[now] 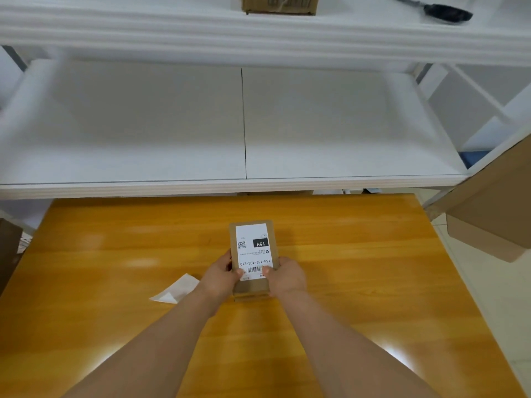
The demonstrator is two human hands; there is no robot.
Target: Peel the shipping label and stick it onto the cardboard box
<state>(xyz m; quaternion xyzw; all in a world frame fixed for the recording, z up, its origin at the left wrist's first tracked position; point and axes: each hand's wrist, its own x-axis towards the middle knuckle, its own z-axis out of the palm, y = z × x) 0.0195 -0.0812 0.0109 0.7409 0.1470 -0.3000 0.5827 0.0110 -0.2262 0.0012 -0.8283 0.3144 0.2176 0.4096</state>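
Box (251,287) gripped at near end between left hand (221,272) and right hand (287,275), fingers (229,259) curled round sides, thumbs (239,272) pressing on label (253,251). Long axis pointing straight away from body, label laid along it, far part beyond both thumbs, equally near either. Likely next: smoothing outward. Backing sheet (176,288) on table (115,254), left of wrist.

Orange wood table (373,282), white shelf (172,124) at 12, spare box (280,4) up top, black scanner (448,12) around 1, brown carton (494,211) at 3.
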